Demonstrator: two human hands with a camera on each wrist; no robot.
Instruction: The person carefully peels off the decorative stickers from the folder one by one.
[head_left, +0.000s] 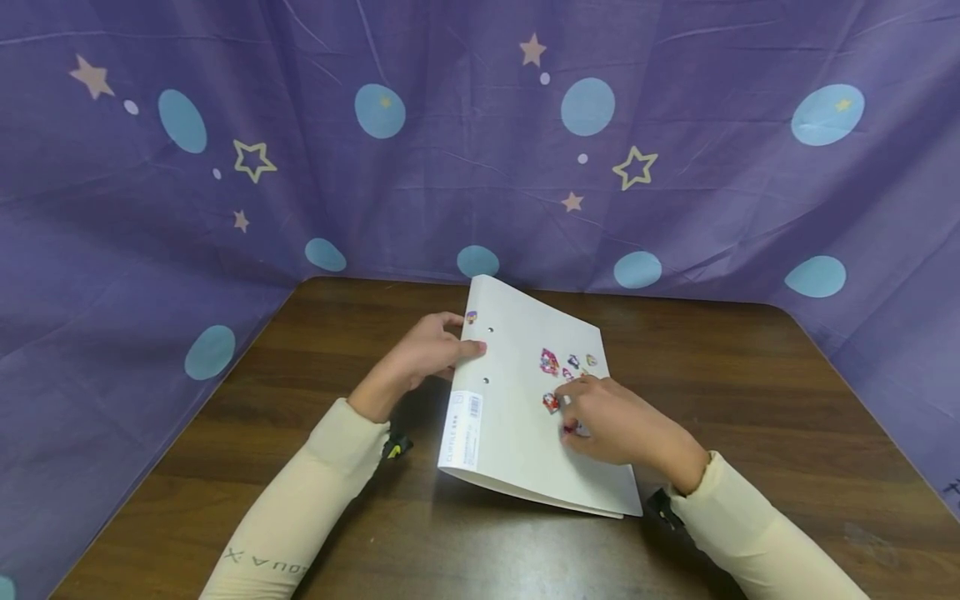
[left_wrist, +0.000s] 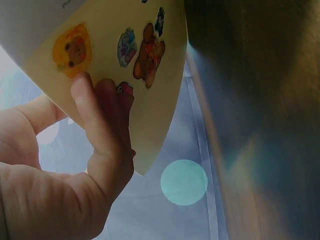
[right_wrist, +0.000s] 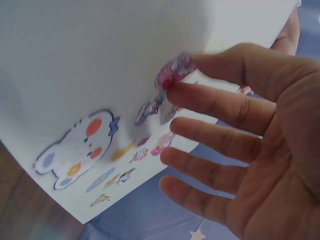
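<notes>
A white clip-file folder (head_left: 525,433) stands tilted, its spine side raised off the table. My left hand (head_left: 427,348) grips it by the spine, thumb on the front and fingers behind, as the left wrist view shows. On that far side are a yellow-edged bear sticker (left_wrist: 73,50) and a brown bear sticker (left_wrist: 149,57). Over the front cover, my right hand (head_left: 622,423) pinches a small pink sticker (right_wrist: 175,71) between thumb and index finger, its other fingers spread. Around it, the cover bears several stickers, including a red one (head_left: 551,402) and a large white bunny sticker (right_wrist: 75,150).
The folder rests on a brown wooden table (head_left: 247,467). A purple curtain (head_left: 465,150) with stars and blue ovals hangs behind and beside the table. A clear scrap (head_left: 870,542) lies at the right front.
</notes>
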